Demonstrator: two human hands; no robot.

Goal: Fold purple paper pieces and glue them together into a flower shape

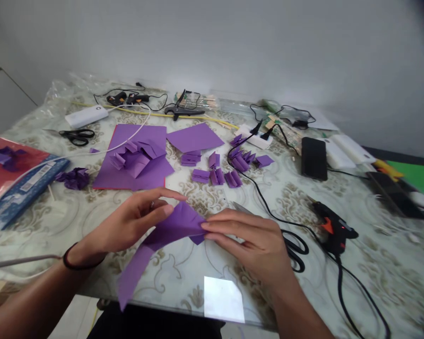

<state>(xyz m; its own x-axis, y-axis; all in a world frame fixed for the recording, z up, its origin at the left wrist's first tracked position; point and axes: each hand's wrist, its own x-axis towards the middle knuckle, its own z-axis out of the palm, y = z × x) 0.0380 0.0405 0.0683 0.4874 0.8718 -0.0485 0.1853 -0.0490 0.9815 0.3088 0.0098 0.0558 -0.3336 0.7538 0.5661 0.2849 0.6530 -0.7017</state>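
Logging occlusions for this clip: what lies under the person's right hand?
Under the right hand are scissors: black handle loops show to its right, part of a blade beyond its upper edge. The hand covers their middle and anything else there.

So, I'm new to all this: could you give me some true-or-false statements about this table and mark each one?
1. The person's right hand pinches the creased purple paper. True.
2. The black glue gun with an orange trigger lies left of both hands. False: the glue gun lies to their right.
3. A blue packet with a white barcode label lies on the table's left side. True.
4. A flat black phone lies on the large purple sheets. False: that phone lies on the patterned tabletop, right of the white plastic power strip.
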